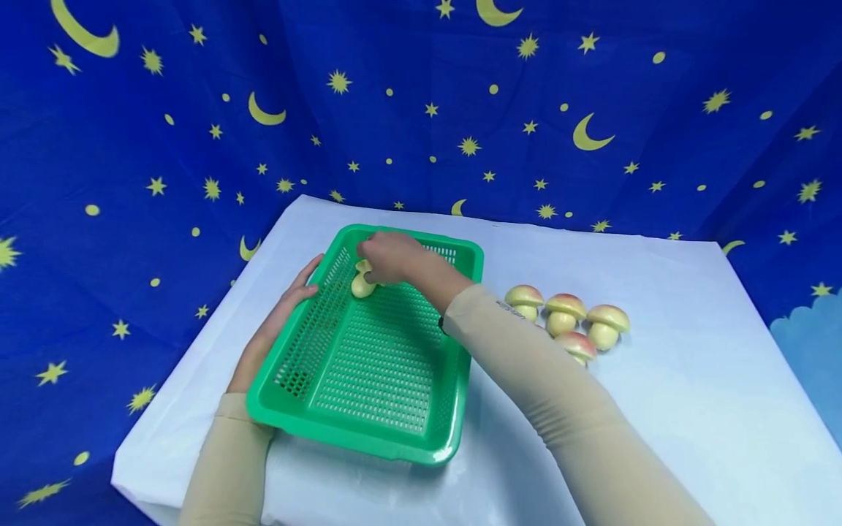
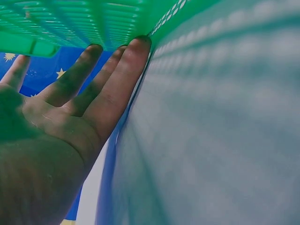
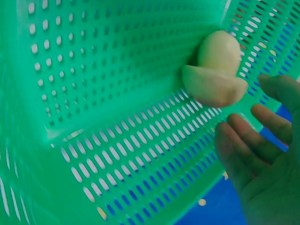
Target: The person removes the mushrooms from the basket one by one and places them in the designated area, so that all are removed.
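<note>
A green plastic basket (image 1: 355, 436) with slotted walls and floor stands on the white-covered table. My left hand (image 1: 283, 319) rests against its left side; in the left wrist view the fingers (image 2: 117, 77) are straight and spread, touching the green plastic. My right hand (image 1: 395, 257) reaches inside, near the far left corner. Close to it lies a toy mushroom (image 1: 363, 286) with a pale stem. In the right wrist view, a small gap separates this mushroom (image 3: 216, 86) from the loosely bent fingers (image 3: 243, 136), which hold nothing.
Several more toy mushrooms (image 1: 564, 314) with reddish-yellow caps stand grouped on the table (image 1: 684, 409), right of the basket. My right forearm partly covers the nearest one. A blue curtain (image 1: 421, 109) with yellow moons and stars hangs behind and beside the table.
</note>
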Demonstrator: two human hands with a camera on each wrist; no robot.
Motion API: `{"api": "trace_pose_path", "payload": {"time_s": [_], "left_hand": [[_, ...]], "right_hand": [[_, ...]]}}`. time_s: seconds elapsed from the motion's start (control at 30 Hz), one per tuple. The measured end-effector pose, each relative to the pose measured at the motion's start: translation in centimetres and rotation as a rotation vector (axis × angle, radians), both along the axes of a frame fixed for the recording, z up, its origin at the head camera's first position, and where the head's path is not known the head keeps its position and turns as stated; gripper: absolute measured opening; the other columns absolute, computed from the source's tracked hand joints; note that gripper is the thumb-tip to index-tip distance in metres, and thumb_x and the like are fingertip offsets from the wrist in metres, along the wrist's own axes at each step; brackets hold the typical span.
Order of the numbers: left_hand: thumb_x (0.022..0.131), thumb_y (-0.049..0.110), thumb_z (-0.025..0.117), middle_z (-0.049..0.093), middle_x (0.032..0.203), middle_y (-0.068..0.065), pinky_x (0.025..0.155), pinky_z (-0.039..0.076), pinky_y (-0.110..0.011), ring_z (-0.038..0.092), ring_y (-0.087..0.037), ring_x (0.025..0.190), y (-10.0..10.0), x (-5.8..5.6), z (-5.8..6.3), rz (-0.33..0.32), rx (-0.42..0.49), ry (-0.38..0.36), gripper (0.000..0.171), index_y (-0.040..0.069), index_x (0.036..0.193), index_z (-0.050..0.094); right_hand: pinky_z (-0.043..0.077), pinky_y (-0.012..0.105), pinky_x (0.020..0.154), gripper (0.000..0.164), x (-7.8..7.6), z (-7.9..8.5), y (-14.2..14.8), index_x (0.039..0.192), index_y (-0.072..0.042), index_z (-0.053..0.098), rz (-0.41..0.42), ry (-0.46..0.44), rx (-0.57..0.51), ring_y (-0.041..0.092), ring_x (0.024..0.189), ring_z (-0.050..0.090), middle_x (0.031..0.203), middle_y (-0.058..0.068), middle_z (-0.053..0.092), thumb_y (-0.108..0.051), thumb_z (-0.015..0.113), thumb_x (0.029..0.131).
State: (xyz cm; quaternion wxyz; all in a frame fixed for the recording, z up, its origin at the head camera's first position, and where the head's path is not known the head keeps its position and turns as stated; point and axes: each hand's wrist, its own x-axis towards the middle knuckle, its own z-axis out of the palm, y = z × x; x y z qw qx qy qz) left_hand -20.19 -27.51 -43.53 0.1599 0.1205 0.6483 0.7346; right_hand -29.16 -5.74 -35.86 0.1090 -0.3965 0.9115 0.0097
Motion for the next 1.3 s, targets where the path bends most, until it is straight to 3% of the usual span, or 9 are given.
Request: {"api": "trace_pose_path", "payload": {"time_s": [0.4, 0.67, 0.9, 1.17, 1.3], "left_hand": [[0.106, 0.024, 0.031, 0.008, 0.159, -0.008, 0.1, 0.042, -0.031, 0.025, -0.035, 0.138, 0.2, -0.2, 0.2, 0.023, -0.019, -0.021, 0.057, 0.03, 0.156, 0.005], [0.105, 0.025, 0.032, 0.008, 0.159, -0.008, 0.105, 0.036, -0.035, 0.022, -0.033, 0.14, 0.3, -0.7, -0.1, 0.05, -0.093, 0.004, 0.059, 0.027, 0.156, 0.004], [0.106, 0.023, 0.03, 0.006, 0.159, -0.011, 0.101, 0.04, -0.032, 0.02, -0.037, 0.139, 0.3, -0.1, 0.0, 0.02, -0.016, -0.036, 0.058, 0.028, 0.156, 0.002], [0.106, 0.024, 0.031, 0.007, 0.16, -0.007, 0.103, 0.037, -0.031, 0.019, -0.033, 0.141, 0.4, 0.2, 0.3, 0.016, -0.044, -0.03, 0.057, 0.032, 0.156, 0.005], [0.106, 0.025, 0.032, 0.007, 0.16, -0.006, 0.102, 0.036, -0.028, 0.019, -0.032, 0.14, 0.2, 0.1, 0.2, 0.028, -0.093, 0.012, 0.057, 0.029, 0.156, 0.006]], "right_hand": [[0.046, 0.03, 0.071, 0.033, -0.7, -2.3, 0.0, 0.119, -0.016, 0.059, -0.094, -0.02, -0.043, 0.013, 0.086, 0.052, 0.098, -0.003, 0.057, -0.028, 0.067, 0.09], [0.046, 0.031, 0.073, 0.035, -0.7, -2.7, 0.0, 0.118, -0.015, 0.055, -0.099, -0.022, -0.058, 0.014, 0.086, 0.052, 0.097, -0.002, 0.056, -0.028, 0.069, 0.088], [0.047, 0.031, 0.071, 0.039, -0.3, -2.8, -0.1, 0.118, -0.013, 0.051, -0.093, -0.057, -0.071, 0.016, 0.083, 0.053, 0.093, 0.0, 0.055, -0.027, 0.071, 0.088], [0.046, 0.03, 0.069, 0.04, 0.1, -2.5, 0.1, 0.119, -0.014, 0.049, -0.08, -0.078, -0.066, 0.016, 0.08, 0.053, 0.091, -0.001, 0.055, -0.026, 0.071, 0.088], [0.046, 0.03, 0.067, 0.037, 0.3, -2.3, 0.3, 0.115, -0.014, 0.051, -0.075, -0.091, -0.083, 0.016, 0.079, 0.053, 0.09, -0.002, 0.055, -0.025, 0.072, 0.087]]}}
